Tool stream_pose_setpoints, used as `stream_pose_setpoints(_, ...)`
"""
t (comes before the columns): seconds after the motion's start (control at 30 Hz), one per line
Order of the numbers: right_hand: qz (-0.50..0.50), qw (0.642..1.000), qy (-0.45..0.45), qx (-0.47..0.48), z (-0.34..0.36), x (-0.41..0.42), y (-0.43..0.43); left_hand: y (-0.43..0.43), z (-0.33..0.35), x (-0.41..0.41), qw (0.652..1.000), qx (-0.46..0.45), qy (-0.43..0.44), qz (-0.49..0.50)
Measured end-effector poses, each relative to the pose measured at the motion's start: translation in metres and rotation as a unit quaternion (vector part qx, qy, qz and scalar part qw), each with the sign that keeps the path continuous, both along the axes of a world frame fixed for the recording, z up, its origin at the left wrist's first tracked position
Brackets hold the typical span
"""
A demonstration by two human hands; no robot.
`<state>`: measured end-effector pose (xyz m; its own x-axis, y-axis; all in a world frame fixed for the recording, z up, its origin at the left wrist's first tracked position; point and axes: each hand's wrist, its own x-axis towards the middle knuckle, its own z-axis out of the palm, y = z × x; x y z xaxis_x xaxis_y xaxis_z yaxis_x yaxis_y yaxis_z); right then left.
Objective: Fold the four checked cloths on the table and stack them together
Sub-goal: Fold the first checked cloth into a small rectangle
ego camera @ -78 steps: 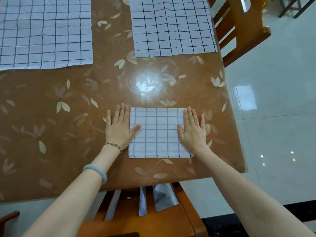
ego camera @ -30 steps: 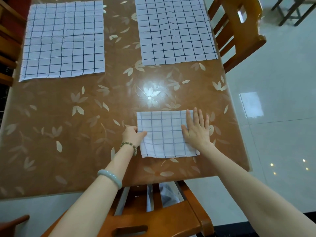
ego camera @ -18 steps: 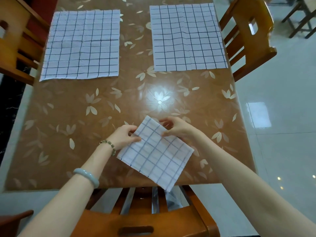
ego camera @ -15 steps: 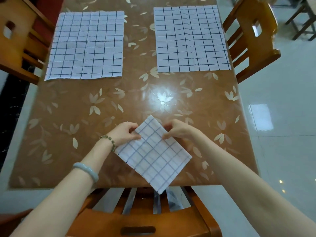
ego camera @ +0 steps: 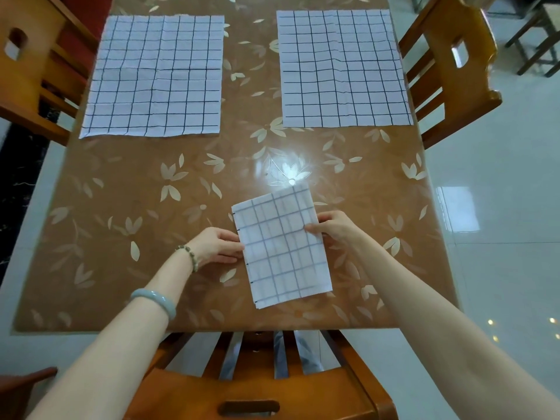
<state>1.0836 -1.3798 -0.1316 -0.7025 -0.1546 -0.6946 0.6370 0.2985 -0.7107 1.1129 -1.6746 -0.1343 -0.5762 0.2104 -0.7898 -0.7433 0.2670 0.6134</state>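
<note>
Now the folded cloth point(ego camera: 281, 247) lies near the table's point(ego camera: 121, 207) front edge. Left hand point(ego camera: 216, 246) pinches its left side; right hand point(ego camera: 331, 228) pinches its right side with curled fingers.

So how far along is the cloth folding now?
Early on. The folded cloth is a small rectangle; the left hand and right hand pinch its side edges, so it may get another fold. The left cloth and right cloth at the far end lie flat, unfolded. A fourth isn't in view, and nothing is stacked yet.
</note>
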Motion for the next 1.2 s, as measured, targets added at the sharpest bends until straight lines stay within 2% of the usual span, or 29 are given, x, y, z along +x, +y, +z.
stream_pose_setpoints(0.17,-0.006,1.0,-0.016,-0.006,-0.005,0.006,0.003,0.016,-0.002,0.0,0.999,-0.031,0.023,0.038)
stream_pose_setpoints(0.3,0.036,0.998,-0.05,-0.024,-0.006,0.008,0.01,0.021,-0.003,0.001,0.995,-0.061,0.042,0.071)
stream_pose_setpoints(0.5,0.038,0.999,-0.038,-0.007,-0.007,0.015,0.008,0.019,-0.005,0.005,0.997,-0.032,0.026,0.072)
stream_pose_setpoints(0.63,0.019,0.999,-0.034,-0.022,-0.01,0.018,0.009,0.016,-0.009,0.008,0.995,-0.051,0.056,0.071)
stream_pose_setpoints(0.8,-0.025,0.997,-0.032,-0.06,-0.011,0.023,0.013,0.015,-0.011,0.012,0.986,0.029,0.064,0.151)
stream_pose_setpoints(0.9,-0.042,0.995,-0.042,-0.085,-0.01,0.024,0.015,0.014,-0.009,0.014,0.983,0.055,0.064,0.162)
stream_pose_setpoints(1.1,-0.036,0.996,-0.048,-0.071,-0.012,0.024,0.019,0.009,-0.006,0.012,0.98,0.082,0.069,0.169)
stream_pose_setpoints(1.2,-0.04,0.997,-0.033,-0.05,-0.005,0.025,0.017,0.009,-0.002,0.011,0.984,0.046,0.086,0.152)
